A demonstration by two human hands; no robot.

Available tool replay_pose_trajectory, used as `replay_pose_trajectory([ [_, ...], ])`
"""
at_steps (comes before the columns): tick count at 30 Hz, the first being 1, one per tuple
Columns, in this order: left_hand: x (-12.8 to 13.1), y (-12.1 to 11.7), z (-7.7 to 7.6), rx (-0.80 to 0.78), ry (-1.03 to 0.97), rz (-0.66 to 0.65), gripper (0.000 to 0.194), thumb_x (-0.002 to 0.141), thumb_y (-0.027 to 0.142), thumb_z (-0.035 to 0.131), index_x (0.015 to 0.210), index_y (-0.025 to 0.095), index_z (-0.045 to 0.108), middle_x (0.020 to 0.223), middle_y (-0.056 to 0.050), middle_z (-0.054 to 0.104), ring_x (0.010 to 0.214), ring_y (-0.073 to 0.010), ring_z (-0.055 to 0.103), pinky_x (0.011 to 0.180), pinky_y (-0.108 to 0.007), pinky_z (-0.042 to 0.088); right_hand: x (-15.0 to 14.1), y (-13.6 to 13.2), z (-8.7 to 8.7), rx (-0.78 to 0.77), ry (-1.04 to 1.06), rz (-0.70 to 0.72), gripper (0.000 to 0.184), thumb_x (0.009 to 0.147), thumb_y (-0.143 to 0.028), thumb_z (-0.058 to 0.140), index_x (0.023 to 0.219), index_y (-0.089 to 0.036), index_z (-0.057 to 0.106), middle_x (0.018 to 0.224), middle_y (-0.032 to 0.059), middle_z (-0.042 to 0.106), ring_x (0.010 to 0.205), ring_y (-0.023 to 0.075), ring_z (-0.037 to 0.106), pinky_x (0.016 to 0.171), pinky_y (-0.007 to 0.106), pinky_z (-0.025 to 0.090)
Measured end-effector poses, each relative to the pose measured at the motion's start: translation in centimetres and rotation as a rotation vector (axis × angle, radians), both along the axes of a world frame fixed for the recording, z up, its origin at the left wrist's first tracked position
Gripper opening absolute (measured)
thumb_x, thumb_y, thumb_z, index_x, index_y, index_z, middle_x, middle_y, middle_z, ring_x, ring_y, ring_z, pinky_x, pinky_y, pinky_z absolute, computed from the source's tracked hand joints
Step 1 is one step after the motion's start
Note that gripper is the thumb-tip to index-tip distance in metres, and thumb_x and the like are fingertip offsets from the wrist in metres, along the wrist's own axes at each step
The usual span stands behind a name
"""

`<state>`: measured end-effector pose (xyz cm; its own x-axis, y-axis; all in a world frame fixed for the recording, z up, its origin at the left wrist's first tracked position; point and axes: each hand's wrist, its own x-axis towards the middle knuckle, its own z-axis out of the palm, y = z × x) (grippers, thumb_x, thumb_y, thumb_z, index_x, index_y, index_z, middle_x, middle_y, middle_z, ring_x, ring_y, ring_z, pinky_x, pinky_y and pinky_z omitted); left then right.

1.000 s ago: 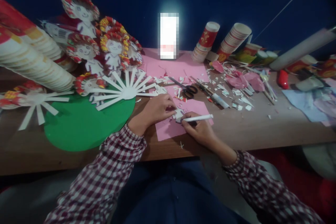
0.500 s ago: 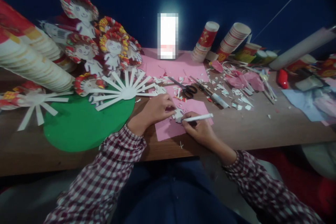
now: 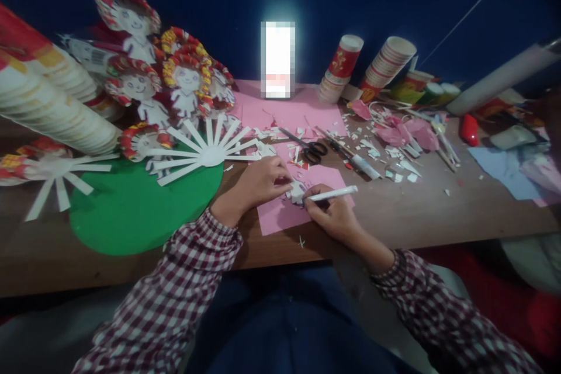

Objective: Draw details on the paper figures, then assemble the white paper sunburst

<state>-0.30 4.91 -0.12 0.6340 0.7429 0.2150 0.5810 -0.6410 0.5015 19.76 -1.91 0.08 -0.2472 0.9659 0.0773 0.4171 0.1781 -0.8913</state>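
Note:
In my right hand (image 3: 332,210) is a white marker pen (image 3: 335,193), its tip end down at a small white paper cutout (image 3: 297,191). The thumb and fingers of my left hand (image 3: 269,182) are closed on the cutout's left edge, pressing it over a sheet of pink paper (image 3: 280,219). Dark marks show along the cutout, but their shape is too small to make out. Black-handled scissors (image 3: 314,151) lie just beyond my hands. To the left, a paper cup cut into fanned white strips (image 3: 213,155) rests on a green round sheet (image 3: 144,210).
Paper dolls with ruffled red and yellow rims (image 3: 186,85) stand at the back left beside leaning stacks of paper cups (image 3: 56,111). More cup stacks (image 3: 388,67) stand at the back right. White scraps (image 3: 397,166) litter the table. A bright blurred screen (image 3: 278,58) faces me.
The view has shifted slightly, so the things on the table appear a little further left. The pen has tilted very slightly; both hands keep their places at the cutout.

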Motion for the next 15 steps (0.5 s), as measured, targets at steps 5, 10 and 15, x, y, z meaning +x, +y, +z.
replay_pose_trajectory([
  [5, 0.00, 0.01, 0.07, 0.006, -0.007, -0.004, 0.016, 0.084, 0.030, 0.060, 0.085, 0.019, 0.072, 0.087, -0.005, 0.062, 0.084, -0.0167, 0.055, 0.072, -0.029, 0.042, 0.14, -0.03, -0.14, 0.020, -0.030, 0.020, 0.006, 0.081, -0.020, 0.055, 0.083, -0.017, 0.061, 0.074, 0.0022, 0.064, 0.067, 0.0138, 0.059, 0.061, 0.025, 0.046],
  [10, -0.03, 0.01, 0.01, -0.003, -0.024, 0.002, 0.015, 0.083, 0.030, 0.061, 0.084, 0.019, 0.072, 0.087, -0.004, 0.062, 0.084, -0.0169, 0.055, 0.072, -0.030, 0.042, 0.11, -0.01, -0.12, 0.032, -0.066, 0.037, 0.007, 0.082, -0.021, 0.055, 0.082, -0.017, 0.061, 0.073, 0.0024, 0.064, 0.067, 0.0141, 0.058, 0.062, 0.025, 0.046],
  [15, -0.06, 0.06, -0.08, 0.002, -0.013, -0.006, 0.016, 0.083, 0.030, 0.061, 0.085, 0.019, 0.072, 0.088, -0.005, 0.062, 0.084, -0.0170, 0.056, 0.073, -0.030, 0.042, 0.01, 0.04, 0.03, 0.039, -0.075, 0.018, 0.006, 0.081, -0.021, 0.056, 0.080, -0.018, 0.061, 0.071, 0.0016, 0.063, 0.064, 0.0137, 0.057, 0.059, 0.025, 0.045],
])
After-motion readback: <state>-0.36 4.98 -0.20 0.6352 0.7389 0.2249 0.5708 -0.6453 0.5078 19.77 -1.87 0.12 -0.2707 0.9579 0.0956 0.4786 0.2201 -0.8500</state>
